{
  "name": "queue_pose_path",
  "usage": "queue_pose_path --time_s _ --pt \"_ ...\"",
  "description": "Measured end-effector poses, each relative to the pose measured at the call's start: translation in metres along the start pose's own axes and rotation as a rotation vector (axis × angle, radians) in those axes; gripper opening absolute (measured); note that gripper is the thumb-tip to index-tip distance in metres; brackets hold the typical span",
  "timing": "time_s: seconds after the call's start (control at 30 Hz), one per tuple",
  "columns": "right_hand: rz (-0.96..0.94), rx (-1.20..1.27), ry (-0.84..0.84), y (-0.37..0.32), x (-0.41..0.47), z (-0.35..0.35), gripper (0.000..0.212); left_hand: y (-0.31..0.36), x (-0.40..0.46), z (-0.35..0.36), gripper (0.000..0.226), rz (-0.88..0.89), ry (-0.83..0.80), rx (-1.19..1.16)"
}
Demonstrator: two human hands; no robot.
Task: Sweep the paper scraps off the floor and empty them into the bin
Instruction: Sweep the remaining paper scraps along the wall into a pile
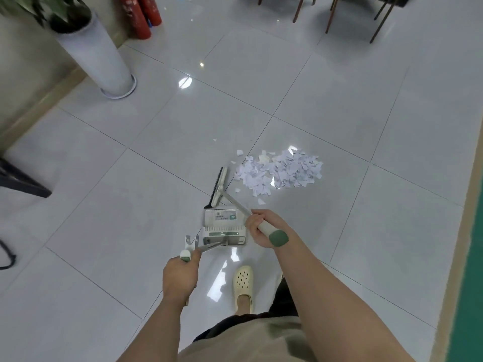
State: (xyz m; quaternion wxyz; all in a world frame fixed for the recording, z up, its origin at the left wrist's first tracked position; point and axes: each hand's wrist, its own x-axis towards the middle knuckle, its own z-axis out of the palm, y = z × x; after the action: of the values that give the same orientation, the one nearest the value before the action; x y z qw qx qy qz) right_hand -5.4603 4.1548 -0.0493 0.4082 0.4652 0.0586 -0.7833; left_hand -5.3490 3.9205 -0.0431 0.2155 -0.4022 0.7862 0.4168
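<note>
Gripping broom and dustpan beside the scrap pile.
Right hand (pixel 257 227) clasps the broom (pixel 220 186), left hand (pixel 180 274) the dustpan (pixel 224 226) handle; paper scraps (pixel 279 171) lie center-right, right hand nearer.

A glossy pale grey tiled floor (pixel 339 100) is crossed by thin dark grout lines, and ceiling lights are mirrored in it. A heap of white paper scraps (pixel 279 172) is spread on one tile, with a few stray pieces scattered just beside it. A tall white planter (pixel 102 56) is stood on a round saucer at the left, near red cylinders (pixel 142 15). Dark chair legs (pixel 332 17) are planted at the far edge. A cream perforated clog (pixel 243 283) is set on the tiles.
</note>
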Motion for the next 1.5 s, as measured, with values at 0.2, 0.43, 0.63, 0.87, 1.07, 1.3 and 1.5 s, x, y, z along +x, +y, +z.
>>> queue_pose_path --time_s 0.2,0.43,0.63,0.87,1.07,1.3,1.5 --pt "-0.022 -0.302 0.236 -0.052 -0.006 -0.021 0.033 0.008 -0.006 0.005 0.062 -0.053 0.078 0.016" --pt "-0.017 -0.322 0.372 -0.137 -0.056 -0.013 0.024 0.038 -0.011 0.016 0.065 -0.109 0.178 0.089" --pt "-0.159 -0.375 0.368 -0.125 -0.074 0.049 0.012 0.084 -0.01 0.039 0.062 -0.15 0.273 0.151" --pt "-0.171 -0.357 0.274 -0.113 -0.085 0.088 0.022 0.133 0.001 0.051 0.065 -0.125 0.368 0.136" --pt "-0.13 -0.461 0.186 -0.12 -0.066 0.127 0.028 0.159 0.02 0.033 0.065 -0.085 0.406 0.141" --pt "0.023 -0.409 0.055 -0.132 0.004 0.162 0.026 0.187 0.074 -0.009 0.064 -0.135 0.407 0.061" --pt "0.108 -0.27 0.029 -0.14 0.09 0.217 0.038 0.2 0.14 -0.067 0.065 -0.15 0.372 -0.02"
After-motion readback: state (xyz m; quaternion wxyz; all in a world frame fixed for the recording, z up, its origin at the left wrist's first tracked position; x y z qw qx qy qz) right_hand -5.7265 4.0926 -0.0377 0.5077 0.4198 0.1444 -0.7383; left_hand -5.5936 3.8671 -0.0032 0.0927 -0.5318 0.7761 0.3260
